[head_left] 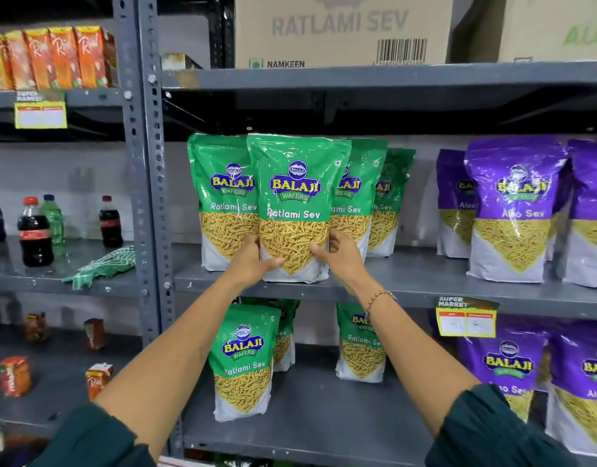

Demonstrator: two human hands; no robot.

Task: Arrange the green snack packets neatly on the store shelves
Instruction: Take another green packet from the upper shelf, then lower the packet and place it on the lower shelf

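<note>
While the left hand (pixel 253 261) and right hand (pixel 341 254) clasp the lower sides of a glossy green plastic Ratlami Sev packet (pixel 295 210) at the grey metal shelf (pixel 425 281) front, placement appears underway; next, squaring it with its neighbours.

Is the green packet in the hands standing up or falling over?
Standing up. The front green packet sits upright with its base on the shelf, label level, steadied at its bottom by the left hand and right hand.
</note>
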